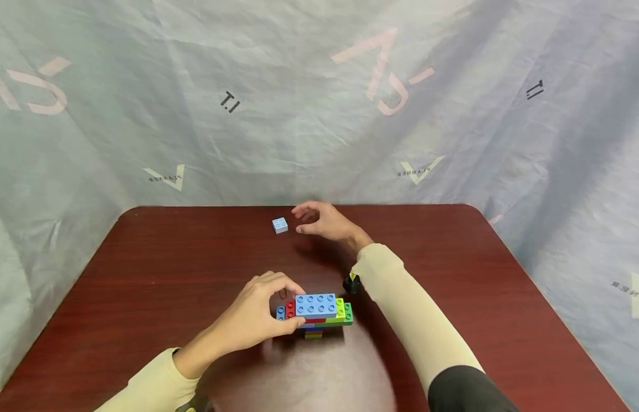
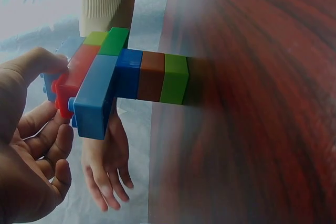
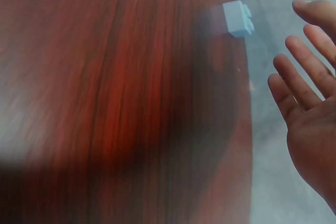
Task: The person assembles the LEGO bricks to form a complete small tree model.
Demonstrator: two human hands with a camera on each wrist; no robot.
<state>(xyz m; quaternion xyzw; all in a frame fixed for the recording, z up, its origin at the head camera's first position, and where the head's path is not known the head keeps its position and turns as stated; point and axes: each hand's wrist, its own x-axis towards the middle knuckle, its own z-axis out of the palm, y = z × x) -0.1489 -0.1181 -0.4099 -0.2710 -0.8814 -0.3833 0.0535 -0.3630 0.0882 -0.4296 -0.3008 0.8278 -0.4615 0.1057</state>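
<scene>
A toy brick structure (image 2: 94,85) stands on the table in front of the person. Its narrow column (image 2: 151,76) stacks lime, brown and blue bricks beneath two wider layers, blue with green and red with lime. Across the top lies a long blue brick (image 1: 316,306); my left hand (image 1: 255,312) grips it, thumb at the near side and fingers at the far side. Farther back, my right hand (image 1: 326,222) hovers over the table with relaxed, spread fingers, holding nothing. Just left of its fingertips sits a small light blue brick (image 1: 280,225), studs up, apart from the hand.
The dark red wooden table (image 1: 196,252) has rounded back corners. Grey-white printed sheeting (image 1: 278,137) hangs right behind its back edge and along both sides. The right forearm (image 1: 412,309) reaches past the structure's right side.
</scene>
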